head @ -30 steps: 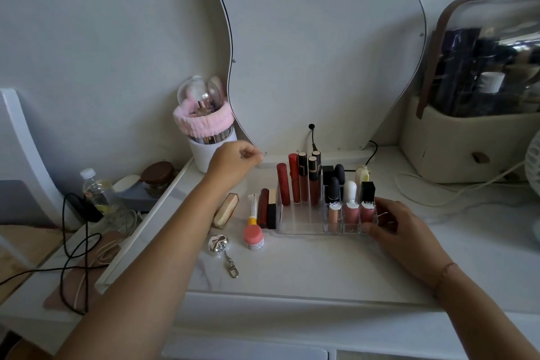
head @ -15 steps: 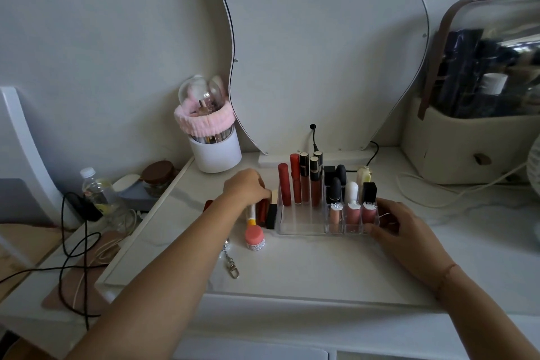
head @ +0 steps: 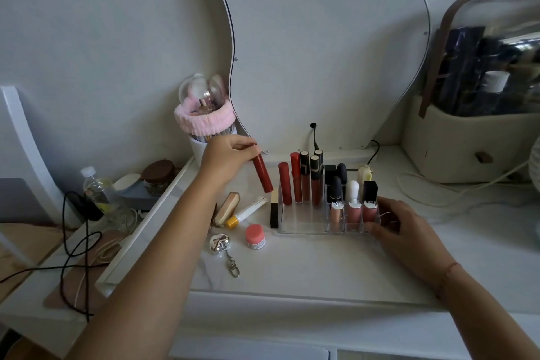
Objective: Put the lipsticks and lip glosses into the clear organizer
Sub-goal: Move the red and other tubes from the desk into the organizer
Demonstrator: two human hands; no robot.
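Note:
The clear organizer (head: 304, 222) stands on the white vanity top with several lipsticks and lip glosses upright in its slots. My left hand (head: 226, 158) holds a dark red lip gloss tube (head: 262, 174) tilted in the air, just left of the organizer. My right hand (head: 406, 231) rests against the organizer's right end. Left of the organizer lie a black and gold lipstick (head: 274, 209), a white tube with a yellow cap (head: 247, 212) and a tan lipstick case (head: 228, 207).
A small pink-lidded jar (head: 255, 237) and a silver keychain (head: 222, 245) lie in front. A white brush cup with a pink band (head: 204, 126) stands at the back left, a mirror (head: 321, 38) behind, a beige cosmetics bag (head: 467, 140) at right. Cables lie at left.
My left hand came down to the items left of the organizer, took hold of the dark red lip gloss and lifted it. My right hand stayed at the organizer.

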